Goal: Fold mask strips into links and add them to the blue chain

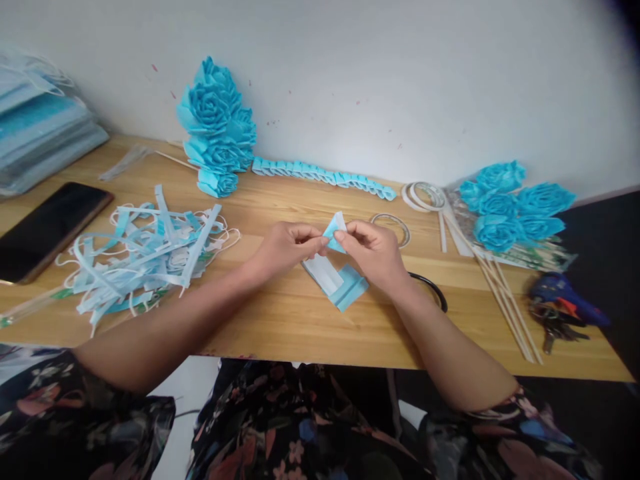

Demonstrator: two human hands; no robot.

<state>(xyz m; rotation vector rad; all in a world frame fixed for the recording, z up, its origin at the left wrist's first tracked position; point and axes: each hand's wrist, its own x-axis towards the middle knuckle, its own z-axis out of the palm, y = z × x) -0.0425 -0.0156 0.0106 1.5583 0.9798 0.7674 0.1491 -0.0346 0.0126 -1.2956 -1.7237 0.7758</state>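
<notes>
The folded blue piece (336, 229) is held between both hands above the middle of the bench (280, 327), the grip of the left hand (287, 248) and that of the right hand (376, 253) each pinched on one side. Its pale tip points toward the back edge, long axis roughly front to back. Flat blue pieces (349, 287) lie nearer the front edge. The bench is wood-grained; behind stands a pale wall (350, 100).

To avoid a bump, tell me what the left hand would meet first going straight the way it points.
Past the blue piece the left hand pinches, probably the right hand; depth is hard to judge.
</notes>
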